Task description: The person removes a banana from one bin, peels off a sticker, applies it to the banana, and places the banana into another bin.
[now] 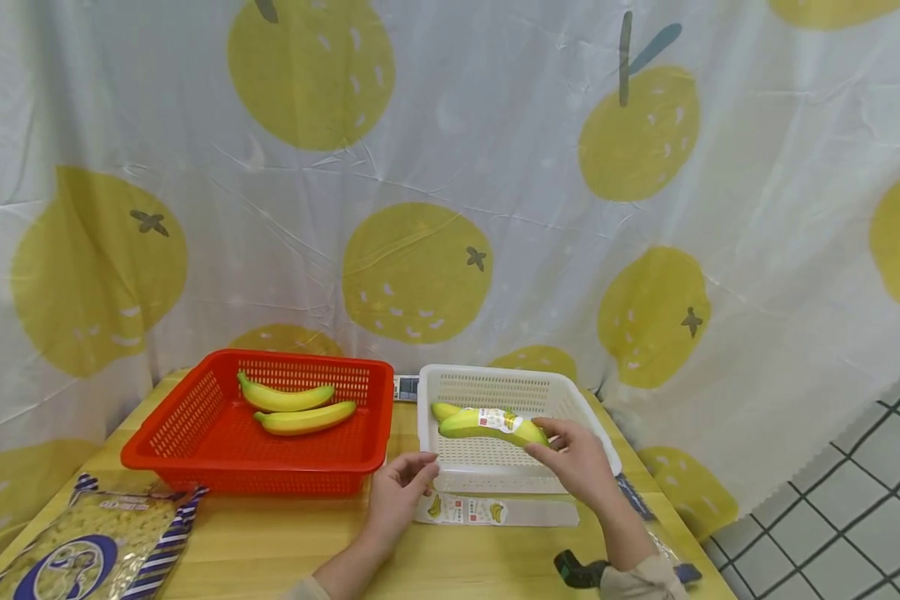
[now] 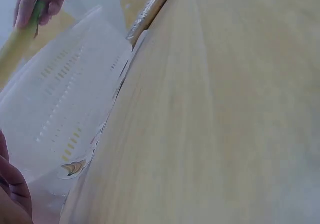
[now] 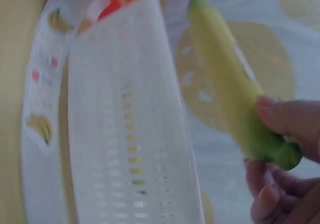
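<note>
My right hand (image 1: 581,467) pinches one end of a yellow-green banana (image 1: 487,427) with thumb and fingers. A white label printed with bananas is stuck on the banana's upper side. It is held above the white basket (image 1: 487,483), in which part of another banana (image 1: 442,410) shows behind it. In the right wrist view the held banana (image 3: 222,79) is tilted, apart from the basket wall. My left hand (image 1: 401,497), fingers loosely bent, is at the basket's front left corner; whether it touches the rim is unclear. A label strip (image 1: 495,512) lies along the basket's front.
On the left stands a red basket (image 1: 270,482) with two bananas (image 1: 303,418) inside. A clear bag of pale yellow pieces (image 1: 82,542) lies at the front left. A black object (image 1: 579,572) is by the right wrist. A fruit-print curtain (image 1: 540,275) hangs behind the wooden table (image 1: 270,550).
</note>
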The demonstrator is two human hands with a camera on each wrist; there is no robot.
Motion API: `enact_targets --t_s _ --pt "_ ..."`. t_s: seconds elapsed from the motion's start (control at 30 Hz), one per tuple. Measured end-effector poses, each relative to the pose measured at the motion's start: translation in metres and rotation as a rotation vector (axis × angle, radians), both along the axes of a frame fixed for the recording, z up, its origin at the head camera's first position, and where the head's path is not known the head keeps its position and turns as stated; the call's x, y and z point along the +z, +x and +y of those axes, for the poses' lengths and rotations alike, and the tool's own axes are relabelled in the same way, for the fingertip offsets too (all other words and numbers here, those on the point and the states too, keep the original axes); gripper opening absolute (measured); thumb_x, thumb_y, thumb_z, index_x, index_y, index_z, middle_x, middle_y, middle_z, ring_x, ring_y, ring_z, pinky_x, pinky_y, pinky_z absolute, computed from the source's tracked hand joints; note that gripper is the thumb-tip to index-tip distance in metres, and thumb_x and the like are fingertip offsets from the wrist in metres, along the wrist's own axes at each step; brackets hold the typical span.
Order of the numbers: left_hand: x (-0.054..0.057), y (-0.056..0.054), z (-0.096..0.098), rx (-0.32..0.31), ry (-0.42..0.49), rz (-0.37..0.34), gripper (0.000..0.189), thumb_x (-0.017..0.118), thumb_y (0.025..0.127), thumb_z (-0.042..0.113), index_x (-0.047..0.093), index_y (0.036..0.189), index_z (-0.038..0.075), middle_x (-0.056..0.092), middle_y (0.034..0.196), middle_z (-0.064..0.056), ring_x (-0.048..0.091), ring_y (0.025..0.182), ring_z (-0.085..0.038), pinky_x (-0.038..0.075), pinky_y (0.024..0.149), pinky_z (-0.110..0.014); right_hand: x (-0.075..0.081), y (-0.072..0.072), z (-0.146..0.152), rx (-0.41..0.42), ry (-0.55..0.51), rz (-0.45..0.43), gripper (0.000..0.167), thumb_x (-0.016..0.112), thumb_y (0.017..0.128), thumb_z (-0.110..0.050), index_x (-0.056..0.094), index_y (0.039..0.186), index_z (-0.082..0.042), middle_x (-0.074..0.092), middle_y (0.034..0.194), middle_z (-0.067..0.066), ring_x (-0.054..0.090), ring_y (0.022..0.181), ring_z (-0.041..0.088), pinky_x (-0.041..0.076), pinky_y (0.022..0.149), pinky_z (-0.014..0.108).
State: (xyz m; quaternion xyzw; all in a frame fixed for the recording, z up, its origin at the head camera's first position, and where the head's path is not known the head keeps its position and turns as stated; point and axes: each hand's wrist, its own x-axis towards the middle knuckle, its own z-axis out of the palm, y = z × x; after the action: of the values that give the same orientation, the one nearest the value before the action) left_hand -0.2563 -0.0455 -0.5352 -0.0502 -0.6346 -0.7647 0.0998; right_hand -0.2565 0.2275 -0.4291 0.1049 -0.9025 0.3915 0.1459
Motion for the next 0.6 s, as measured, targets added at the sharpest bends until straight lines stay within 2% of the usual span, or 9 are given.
enact_targets --t_s 0.1,0.17,0.27,0.43,0.53,0.6 --pt "0.000 0.001 0.000 0.008 -0.011 0.010 0.028 0.080 0.090 0.013 0.073 0.112 -0.002 0.072 0.091 -0.008 0.062 0.069 -0.014 0.056 0.064 -0.024 0.012 -0.033 -0.005 0.023 0.169 -0.101 0.038 0.083 0.088 -0.023 0.075 0.122 -0.008 0.074 0.111 0.008 0.068 0.089 0.020 0.056 0.068 0.035" --pt "0.000 0.000 -0.002 0.014 -0.026 0.011 0.026 0.080 0.090 0.014 0.074 0.111 -0.001 0.073 0.092 -0.008 0.063 0.070 -0.015 0.056 0.065 -0.024 0.014 -0.055 -0.011 0.048 0.251 -0.152 0.038 0.083 0.085 -0.022 0.076 0.119 -0.006 0.075 0.114 0.010 0.070 0.093 0.022 0.057 0.073 0.037" --pt "-0.001 -0.001 -0.003 0.012 -0.040 0.012 0.026 0.080 0.090 0.014 0.074 0.110 0.000 0.073 0.092 -0.009 0.063 0.069 -0.015 0.057 0.065 -0.024 0.012 -0.077 -0.019 0.067 0.280 -0.240 0.038 0.084 0.082 -0.017 0.077 0.116 -0.003 0.075 0.116 0.011 0.072 0.087 0.024 0.058 0.072 0.036" --pt "-0.002 -0.002 -0.004 -0.005 -0.035 0.002 0.025 0.082 0.089 0.015 0.075 0.109 0.001 0.074 0.094 -0.010 0.064 0.070 -0.015 0.058 0.065 -0.025 0.002 -0.094 -0.025 0.039 0.268 -0.345 0.035 0.083 0.078 -0.007 0.076 0.112 0.002 0.075 0.096 0.010 0.062 0.064 0.017 0.050 0.056 0.027" --pt "-0.002 -0.003 -0.003 -0.015 -0.028 -0.008 0.026 0.082 0.088 0.015 0.075 0.109 0.001 0.074 0.094 -0.011 0.064 0.070 -0.014 0.058 0.066 -0.024 -0.008 -0.097 -0.026 0.026 0.261 -0.388 0.033 0.080 0.078 -0.002 0.076 0.111 0.003 0.073 0.090 0.008 0.054 0.059 0.014 0.044 0.052 0.024" --pt "-0.002 -0.003 -0.003 -0.019 -0.025 -0.007 0.027 0.082 0.088 0.015 0.074 0.110 0.000 0.073 0.094 -0.012 0.063 0.070 -0.013 0.057 0.066 -0.024 -0.016 -0.099 -0.026 0.017 0.270 -0.395 0.034 0.077 0.078 0.001 0.076 0.111 0.004 0.073 0.090 0.010 0.054 0.058 0.015 0.043 0.051 0.025"
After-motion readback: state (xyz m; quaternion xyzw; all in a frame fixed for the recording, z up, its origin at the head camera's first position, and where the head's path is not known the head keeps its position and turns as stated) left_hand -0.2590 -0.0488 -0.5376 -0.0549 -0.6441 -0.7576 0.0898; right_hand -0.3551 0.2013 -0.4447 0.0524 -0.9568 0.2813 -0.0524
